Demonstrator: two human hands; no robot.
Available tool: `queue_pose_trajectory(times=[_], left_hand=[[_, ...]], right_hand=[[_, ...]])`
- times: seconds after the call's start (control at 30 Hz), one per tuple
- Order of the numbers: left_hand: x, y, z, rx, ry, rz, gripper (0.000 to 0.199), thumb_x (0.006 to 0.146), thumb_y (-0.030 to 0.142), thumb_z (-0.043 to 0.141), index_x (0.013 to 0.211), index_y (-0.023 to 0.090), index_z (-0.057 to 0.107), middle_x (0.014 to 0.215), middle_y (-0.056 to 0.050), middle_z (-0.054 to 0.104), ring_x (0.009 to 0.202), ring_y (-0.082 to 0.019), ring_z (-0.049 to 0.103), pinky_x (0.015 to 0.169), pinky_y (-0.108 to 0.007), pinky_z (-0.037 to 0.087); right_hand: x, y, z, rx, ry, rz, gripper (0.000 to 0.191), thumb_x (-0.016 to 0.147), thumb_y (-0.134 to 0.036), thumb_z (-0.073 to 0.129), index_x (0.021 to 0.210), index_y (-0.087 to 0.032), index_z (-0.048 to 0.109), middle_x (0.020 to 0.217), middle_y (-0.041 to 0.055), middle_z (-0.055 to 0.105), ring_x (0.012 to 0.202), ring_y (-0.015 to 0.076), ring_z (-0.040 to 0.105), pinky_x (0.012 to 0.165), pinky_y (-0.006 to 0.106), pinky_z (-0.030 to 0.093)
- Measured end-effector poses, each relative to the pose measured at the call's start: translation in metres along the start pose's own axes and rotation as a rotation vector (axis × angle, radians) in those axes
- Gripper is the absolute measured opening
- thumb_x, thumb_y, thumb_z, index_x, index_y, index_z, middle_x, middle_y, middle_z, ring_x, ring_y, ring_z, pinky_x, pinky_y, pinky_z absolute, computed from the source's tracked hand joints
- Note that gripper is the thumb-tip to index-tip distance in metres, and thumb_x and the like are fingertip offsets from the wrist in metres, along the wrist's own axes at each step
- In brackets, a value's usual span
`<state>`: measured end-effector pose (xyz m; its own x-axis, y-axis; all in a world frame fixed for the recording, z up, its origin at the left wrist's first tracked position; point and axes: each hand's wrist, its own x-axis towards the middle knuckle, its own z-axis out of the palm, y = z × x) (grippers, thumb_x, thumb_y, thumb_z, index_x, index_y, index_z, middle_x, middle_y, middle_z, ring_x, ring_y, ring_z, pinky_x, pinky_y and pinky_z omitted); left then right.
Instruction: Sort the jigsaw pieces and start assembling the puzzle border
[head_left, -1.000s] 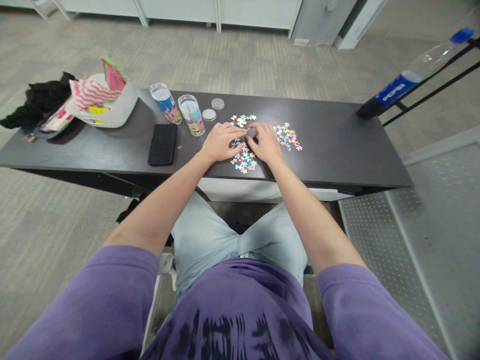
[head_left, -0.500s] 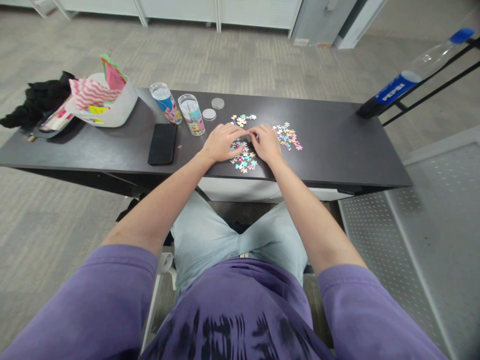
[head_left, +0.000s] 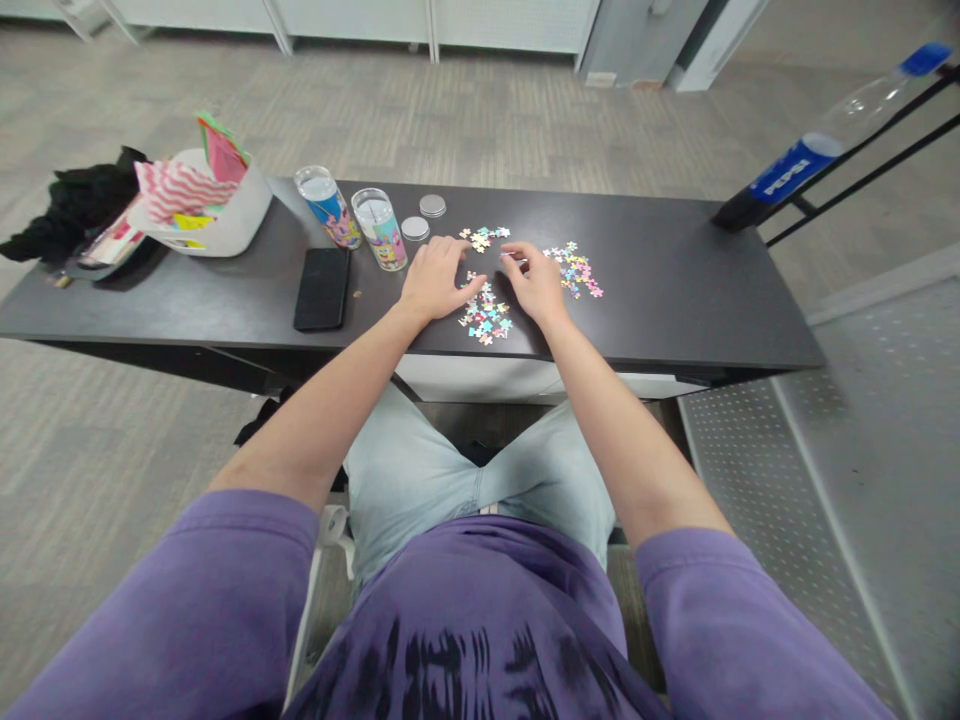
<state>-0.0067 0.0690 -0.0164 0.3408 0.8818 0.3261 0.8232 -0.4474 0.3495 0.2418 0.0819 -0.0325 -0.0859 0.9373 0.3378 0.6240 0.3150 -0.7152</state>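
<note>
Three loose groups of small puzzle pieces lie on the dark tabletop (head_left: 660, 270). My left hand (head_left: 436, 280) rests beside the near pile (head_left: 487, 318), its thumb apart from the fingers and nothing visible in it. Between the fingertips of my right hand (head_left: 536, 285) is a small puzzle piece (head_left: 508, 254), partly hidden. That hand sits between the near pile and the right pile (head_left: 577, 272). A smaller group of pieces (head_left: 481, 238) lies beyond both hands.
Left of the hands stand two printed clear cups (head_left: 381, 232) (head_left: 330, 210), with two silver lids (head_left: 416, 228) beside them. Further left are a black phone (head_left: 322, 290), a white basket (head_left: 244, 215) and black cloth (head_left: 86, 205). A Pepsi bottle (head_left: 787, 178) leans at the right.
My hands were together at the fingertips and have moved apart. The left hand has shifted slightly left and its fingers have spread; the right has stayed near its place.
</note>
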Motion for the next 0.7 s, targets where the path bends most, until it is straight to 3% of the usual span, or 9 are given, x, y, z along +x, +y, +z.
queue_pose_trajectory(times=[0.27,0.37,0.7], left_hand=[[-0.0005,-0.0012,0.0016,-0.002,0.016,-0.001,0.06,0.112,0.054,0.074,0.162,0.021,0.075,0.151,-0.022,0.081,0.154,-0.049,0.069,0.139,-0.07,0.055],[-0.0005,-0.0019,0.0013,-0.014,0.015,0.0,0.059,0.111,0.054,0.075,0.161,0.024,0.075,0.151,-0.021,0.082,0.153,-0.049,0.07,0.138,-0.071,0.056],[-0.0004,-0.0013,-0.0007,-0.037,0.006,-0.007,0.062,0.109,0.056,0.074,0.162,0.022,0.075,0.15,-0.022,0.082,0.152,-0.05,0.07,0.137,-0.071,0.056]], right_hand=[[-0.0025,-0.0024,-0.001,-0.039,-0.013,-0.019,0.017,0.116,-0.026,0.077,0.127,-0.028,0.09,0.121,0.0057,0.096,0.096,0.0296,0.086,0.117,0.051,0.069],[-0.002,-0.0026,-0.0005,-0.048,-0.03,-0.008,0.022,0.111,-0.021,0.076,0.128,-0.028,0.089,0.117,0.0043,0.095,0.096,0.0302,0.085,0.113,0.05,0.069],[0.0007,-0.001,0.0001,-0.1,-0.062,-0.034,0.036,0.106,-0.011,0.069,0.132,-0.024,0.091,0.137,0.0118,0.094,0.102,0.0309,0.084,0.115,0.05,0.07]])
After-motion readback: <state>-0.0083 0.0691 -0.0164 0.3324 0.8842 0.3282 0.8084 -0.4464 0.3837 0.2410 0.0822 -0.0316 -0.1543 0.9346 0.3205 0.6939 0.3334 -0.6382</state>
